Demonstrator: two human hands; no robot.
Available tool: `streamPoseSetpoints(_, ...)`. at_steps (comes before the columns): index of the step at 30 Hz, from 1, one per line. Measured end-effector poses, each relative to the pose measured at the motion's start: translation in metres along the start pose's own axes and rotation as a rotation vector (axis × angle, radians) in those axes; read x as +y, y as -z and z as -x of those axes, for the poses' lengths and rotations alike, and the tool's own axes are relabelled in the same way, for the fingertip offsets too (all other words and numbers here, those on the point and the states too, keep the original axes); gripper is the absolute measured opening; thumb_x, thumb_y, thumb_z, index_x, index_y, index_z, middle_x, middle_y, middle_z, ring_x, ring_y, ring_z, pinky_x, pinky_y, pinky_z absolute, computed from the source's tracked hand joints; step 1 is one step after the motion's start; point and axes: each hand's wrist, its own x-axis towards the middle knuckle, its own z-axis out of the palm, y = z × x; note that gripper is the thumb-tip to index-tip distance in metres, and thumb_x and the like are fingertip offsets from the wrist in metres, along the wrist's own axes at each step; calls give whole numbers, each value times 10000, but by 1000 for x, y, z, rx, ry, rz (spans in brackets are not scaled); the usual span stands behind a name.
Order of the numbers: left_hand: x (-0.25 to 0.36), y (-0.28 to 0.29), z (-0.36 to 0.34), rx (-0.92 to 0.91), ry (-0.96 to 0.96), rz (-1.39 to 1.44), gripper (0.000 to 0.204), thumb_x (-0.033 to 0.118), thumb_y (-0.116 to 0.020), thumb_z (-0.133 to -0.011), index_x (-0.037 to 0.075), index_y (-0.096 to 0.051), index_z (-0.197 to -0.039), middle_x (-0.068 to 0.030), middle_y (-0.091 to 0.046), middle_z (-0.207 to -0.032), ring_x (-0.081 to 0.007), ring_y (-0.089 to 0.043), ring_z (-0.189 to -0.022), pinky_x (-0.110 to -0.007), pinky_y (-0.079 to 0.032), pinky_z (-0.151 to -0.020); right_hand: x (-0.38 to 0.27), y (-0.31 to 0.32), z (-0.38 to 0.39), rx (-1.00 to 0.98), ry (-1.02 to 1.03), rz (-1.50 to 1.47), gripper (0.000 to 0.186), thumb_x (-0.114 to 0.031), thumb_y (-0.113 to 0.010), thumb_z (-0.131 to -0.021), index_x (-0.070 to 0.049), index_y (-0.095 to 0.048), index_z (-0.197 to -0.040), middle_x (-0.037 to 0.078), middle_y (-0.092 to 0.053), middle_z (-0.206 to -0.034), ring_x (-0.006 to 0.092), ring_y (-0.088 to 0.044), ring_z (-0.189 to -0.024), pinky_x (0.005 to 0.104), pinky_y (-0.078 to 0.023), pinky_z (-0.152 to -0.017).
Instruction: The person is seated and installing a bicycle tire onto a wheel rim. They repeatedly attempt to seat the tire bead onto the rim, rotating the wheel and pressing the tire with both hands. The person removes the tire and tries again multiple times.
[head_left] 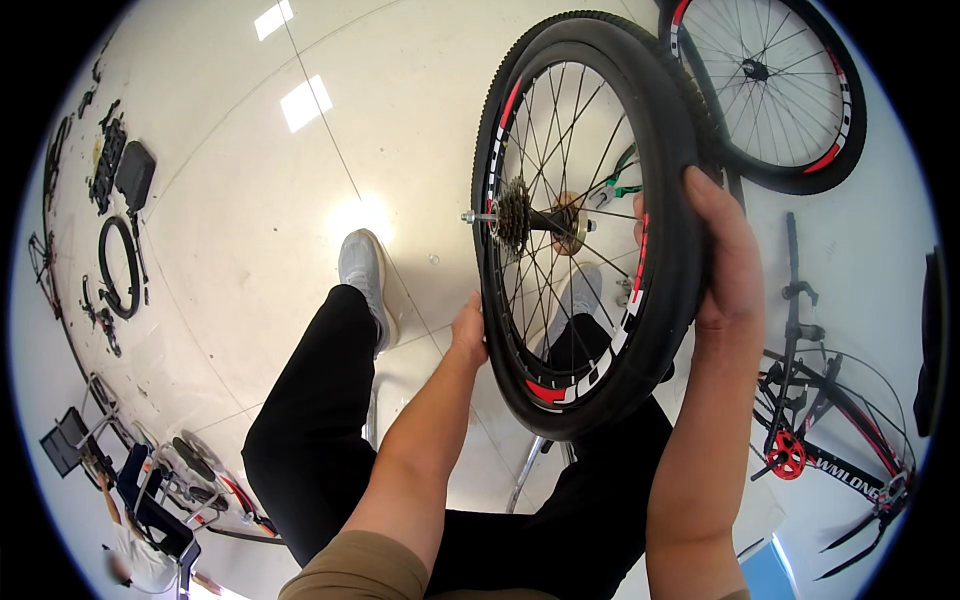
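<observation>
A bicycle wheel [548, 222] with a black tyre, red-and-white rim markings and a stack of sprockets [512, 218] on its hub is held up, tilted, in front of me. My right hand [728, 245] grips its right side, the thumb over the tyre [668, 130] and fingertips showing inside the rim. At the lower left edge, my left hand [470, 328] is closed against the tyre, its fingers mostly hidden behind it. Through the spokes I can see green-handled pliers [618, 192] and my shoe [575, 295].
Another bicycle wheel [755, 70] lies at the upper right. A black bicycle frame [820, 460] with a red chainring [786, 456] is at the right. Along the left are a loose tyre [119, 268], dark parts and a black case [135, 175]. A person [145, 555] is at the lower left.
</observation>
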Motion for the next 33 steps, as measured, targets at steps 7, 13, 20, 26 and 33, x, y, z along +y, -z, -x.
streamPoseSetpoints(7, -8, -4, -8, 291, -529, -517, 450, 361, -750, -886, -23, -735, -1119, -168, -754, -1003, -272, -712, -937, -363, -542, -862, 1, -15, 0, 87, 19, -12, 395, -360, -635, -999, 18, -658, -1113, 128, -703, -879, 158, -677, -694, 273, -566, -600)
streamPoseSetpoints(13, 7, 11, -8, 395, -525, -532, 415, 251, -725, -881, -50, -695, -1166, -173, -724, -1021, -244, -686, -936, -356, -534, -861, 2, -35, -2, 19, 55, -51, 382, -339, -638, -1002, 38, -689, -1039, 118, -719, -822, 161, -691, -623, 268, -581, -561)
streamPoseSetpoints(20, 127, -41, 137, 161, -722, -11, 384, 121, -604, -960, 34, -538, -1328, -48, -603, -999, -155, -576, -885, -298, -465, -739, 15, -55, 1, -23, 156, -52, 414, -290, -782, -829, 89, -721, -984, 125, -732, -853, 193, -699, -682, 313, -574, -639)
streamPoseSetpoints(26, 214, -93, 287, -380, -930, -158, 575, 478, -451, -1073, -34, -532, -1322, -172, -659, -1188, -269, -656, -1099, -393, -529, -982, 56, -109, 26, 102, 287, 146, 521, -334, -738, -819, 113, -598, -1044, 277, -703, -901, 374, -726, -811, 436, -575, -768)
streamPoseSetpoints(33, 230, -69, 313, -517, -846, -434, 700, 582, -412, -1053, -43, -531, -1343, -190, -656, -1192, -295, -672, -1061, -409, -570, -941, 91, -148, 57, -21, 307, 328, 562, -319, -733, -882, 92, -456, -1148, 287, -680, -859, 466, -699, -824, 506, -567, -777)
